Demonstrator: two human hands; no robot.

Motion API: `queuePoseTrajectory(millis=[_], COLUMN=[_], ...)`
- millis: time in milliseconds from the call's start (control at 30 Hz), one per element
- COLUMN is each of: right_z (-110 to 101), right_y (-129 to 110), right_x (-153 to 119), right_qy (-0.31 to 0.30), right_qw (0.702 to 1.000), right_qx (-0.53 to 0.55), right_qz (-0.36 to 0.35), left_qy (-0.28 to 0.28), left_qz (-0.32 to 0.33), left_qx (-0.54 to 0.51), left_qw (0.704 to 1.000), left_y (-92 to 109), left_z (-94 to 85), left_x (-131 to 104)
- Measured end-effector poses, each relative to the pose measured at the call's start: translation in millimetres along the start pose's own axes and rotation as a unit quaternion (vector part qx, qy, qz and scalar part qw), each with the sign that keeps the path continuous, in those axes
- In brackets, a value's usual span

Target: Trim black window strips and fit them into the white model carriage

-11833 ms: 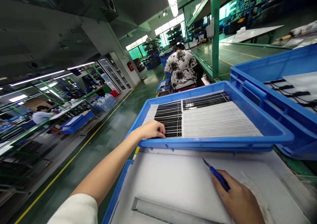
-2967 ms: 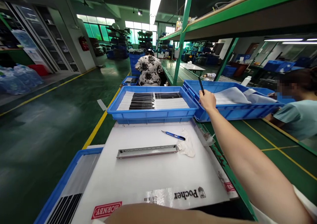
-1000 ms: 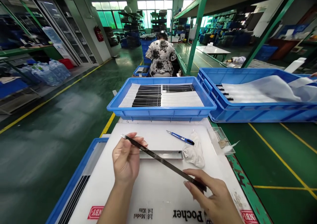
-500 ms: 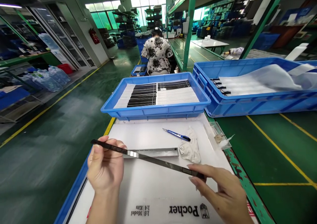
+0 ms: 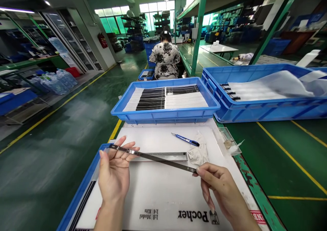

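A long thin black strip (image 5: pixel 158 159) slants across the view above the white work surface (image 5: pixel 163 193). Its right end is pinched between thumb and fingers of my right hand (image 5: pixel 217 186). My left hand (image 5: pixel 117 169) is palm up with its fingers spread, and the strip's left part rests across those fingers, the thumb standing apart. Behind the strip lies a grey metal channel (image 5: pixel 163 156). A blue craft knife (image 5: pixel 185 139) and a crumpled white cloth (image 5: pixel 199 152) are farther back to the right.
A blue tray (image 5: pixel 166 115) of black strips stands at the back. Larger blue crates (image 5: pixel 268 108) are at right. A clear box (image 5: pixel 228 141) sits on the right edge; another blue tray (image 5: pixel 84 186) borders the left. A person (image 5: pixel 165 57) sits ahead.
My left hand has opened from its grip, fingers now spread under the strip. The right hand has shifted its hold on the strip's end. The camera view has moved slightly.
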State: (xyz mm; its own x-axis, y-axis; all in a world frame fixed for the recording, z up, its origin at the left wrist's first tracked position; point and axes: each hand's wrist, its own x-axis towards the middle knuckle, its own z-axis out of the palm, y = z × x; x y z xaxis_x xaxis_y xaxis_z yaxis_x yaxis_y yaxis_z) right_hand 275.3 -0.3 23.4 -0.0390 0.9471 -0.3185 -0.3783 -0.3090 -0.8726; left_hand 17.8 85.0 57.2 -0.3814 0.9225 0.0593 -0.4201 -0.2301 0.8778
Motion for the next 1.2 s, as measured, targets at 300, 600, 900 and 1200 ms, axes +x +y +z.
queuePoseTrajectory(millis=[300, 600, 900, 1200], right_z=[32.5, 39.1, 34.1, 46.9], right_y=[36.7, 50.9, 34.4, 3.5], right_x=[8.5, 13.5, 11.6, 10.5], right_qy=[-0.026, -0.008, 0.038, 0.086], right_qw=[0.992, 0.995, 0.992, 0.956], right_qx=[0.109, 0.062, -0.112, -0.235], right_qz=[0.059, 0.076, -0.034, -0.155], left_qy=[-0.147, -0.156, -0.131, -0.115], left_qz=[0.003, 0.000, -0.020, 0.024], left_qx=[-0.038, -0.061, -0.073, -0.105], left_qw=[0.988, 0.986, 0.988, 0.987], left_y=[-25.3, -37.5, -47.6, -40.6], left_z=[-21.7, -39.3, -49.7, -51.2], left_x=[-13.0, -10.1, -8.6, 0.6])
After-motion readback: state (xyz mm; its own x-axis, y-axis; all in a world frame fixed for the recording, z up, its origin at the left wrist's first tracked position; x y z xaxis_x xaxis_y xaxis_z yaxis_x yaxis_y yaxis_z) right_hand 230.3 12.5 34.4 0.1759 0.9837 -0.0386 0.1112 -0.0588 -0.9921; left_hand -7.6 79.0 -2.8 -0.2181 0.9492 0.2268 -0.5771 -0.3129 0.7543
